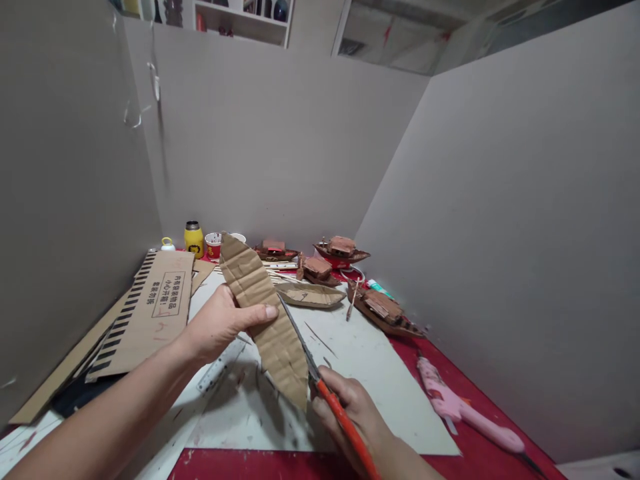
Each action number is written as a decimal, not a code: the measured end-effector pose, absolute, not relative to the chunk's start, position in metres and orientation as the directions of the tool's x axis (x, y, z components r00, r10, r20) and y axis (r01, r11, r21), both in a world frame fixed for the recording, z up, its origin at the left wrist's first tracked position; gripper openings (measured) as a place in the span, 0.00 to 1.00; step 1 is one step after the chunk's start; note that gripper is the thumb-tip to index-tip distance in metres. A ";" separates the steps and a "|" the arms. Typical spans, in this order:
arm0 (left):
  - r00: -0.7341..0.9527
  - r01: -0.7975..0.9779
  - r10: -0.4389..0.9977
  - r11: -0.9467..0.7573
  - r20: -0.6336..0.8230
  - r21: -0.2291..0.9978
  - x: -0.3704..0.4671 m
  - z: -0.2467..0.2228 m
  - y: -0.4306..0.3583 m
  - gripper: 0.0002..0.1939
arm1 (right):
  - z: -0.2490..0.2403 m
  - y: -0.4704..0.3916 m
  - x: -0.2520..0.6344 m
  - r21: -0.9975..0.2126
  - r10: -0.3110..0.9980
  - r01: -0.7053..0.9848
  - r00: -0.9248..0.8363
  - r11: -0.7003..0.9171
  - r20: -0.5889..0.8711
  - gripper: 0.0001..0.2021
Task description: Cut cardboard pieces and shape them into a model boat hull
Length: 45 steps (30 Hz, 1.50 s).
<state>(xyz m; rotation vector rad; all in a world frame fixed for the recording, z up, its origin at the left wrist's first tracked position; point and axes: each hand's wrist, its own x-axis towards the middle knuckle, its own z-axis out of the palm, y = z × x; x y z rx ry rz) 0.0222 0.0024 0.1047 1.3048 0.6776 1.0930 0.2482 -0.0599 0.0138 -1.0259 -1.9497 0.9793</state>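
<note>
My left hand (220,323) grips a leaf-shaped piece of corrugated cardboard (283,350), its thumb flat on the front face and the other fingers hidden behind. The piece is held tilted above the white board. In my right hand (353,407) is a pair of scissors (336,408) with orange handles, the fingers closed round them. Their dark blades lie along the right edge of the cardboard. Behind it, a shallow cardboard boat hull (313,295) rests on the white board (385,380).
Brown model boats (383,308) stand at the back and right. A pink glue gun (460,407) lies on the red tabletop (250,465) at right. Printed cardboard sheets (140,333) are stacked left, near a ruler (215,373). A yellow bottle (193,241) and paper cups (213,248) stand behind. Grey panels enclose the table.
</note>
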 end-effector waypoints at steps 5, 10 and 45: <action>0.398 -0.227 0.905 -0.061 0.150 0.972 0.023 0.104 0.001 0.13 | 0.021 -0.060 0.252 -0.836 0.860 0.373 -0.466 0.403 0.207 0.12; 0.444 -0.203 0.885 -0.052 0.139 0.978 0.026 0.101 -0.001 0.11 | 0.027 -0.060 0.252 -0.831 0.856 0.410 -0.496 0.377 0.144 0.07; 0.253 -0.303 0.953 -0.085 0.166 0.949 0.040 0.097 -0.009 0.12 | 0.004 -0.065 0.250 -0.902 0.896 0.268 -0.386 0.338 0.221 0.13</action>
